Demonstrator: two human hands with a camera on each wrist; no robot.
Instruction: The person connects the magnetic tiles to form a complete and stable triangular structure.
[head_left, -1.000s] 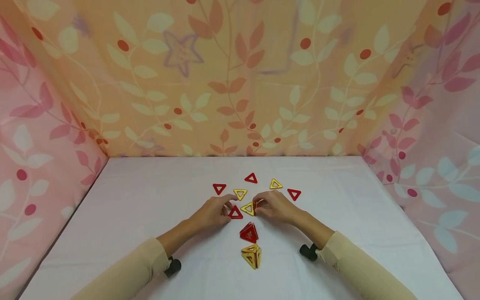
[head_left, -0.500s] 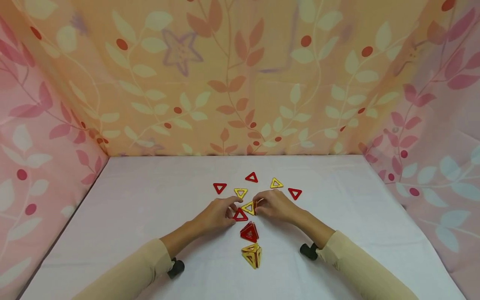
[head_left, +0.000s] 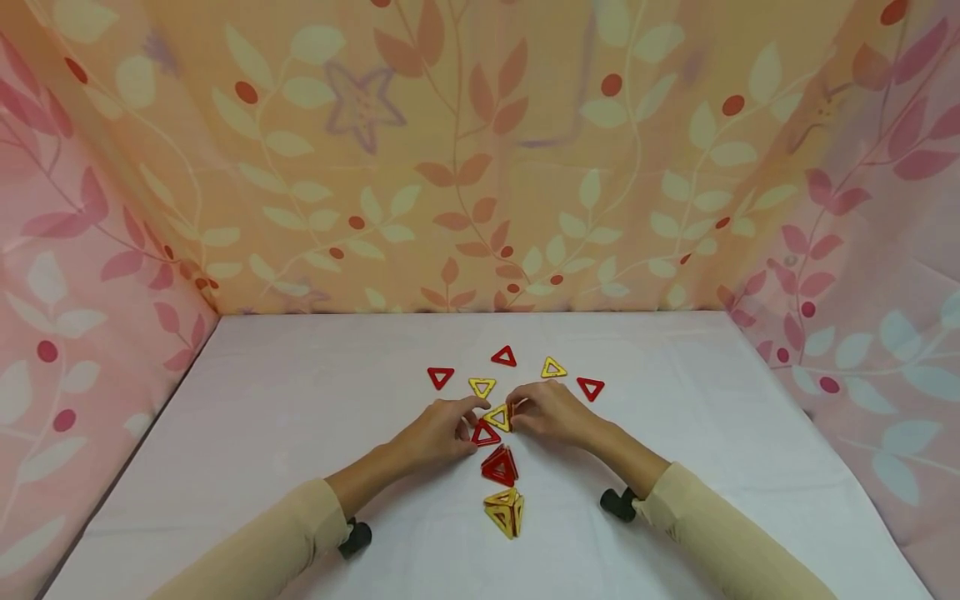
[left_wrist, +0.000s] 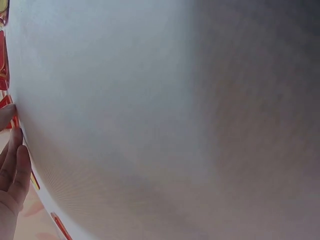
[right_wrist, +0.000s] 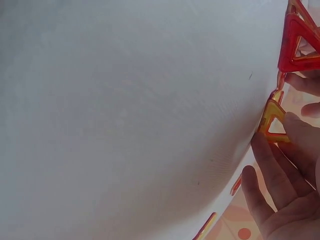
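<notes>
Between thumb and fingers, the left hand (head_left: 441, 433) holds the edge of a red triangle (head_left: 497, 437) that meets a flat yellow triangle (head_left: 490, 417). The left wrist view shows that hand (left_wrist: 11, 175) at the far left edge. Pinched in the right hand (head_left: 555, 414) is an upright triangle at the yellow one's right side; in the right wrist view this hand (right_wrist: 290, 195) grips a yellow-orange triangle (right_wrist: 268, 111). Nearer the body stand a red pyramid-like piece (head_left: 498, 468) and a yellow one (head_left: 505, 512).
Beyond the hands, loose triangles lie on the white table (head_left: 262, 400): red ones at left (head_left: 440, 377), middle (head_left: 504, 357) and right (head_left: 591, 388), and yellow ones (head_left: 482, 387) (head_left: 553, 367). Patterned cloth (head_left: 465, 167) stands behind and on both sides.
The left hand has moved right and slightly nearer the body, bringing the red triangle against the yellow one's lower left. The right hand stays almost in place.
</notes>
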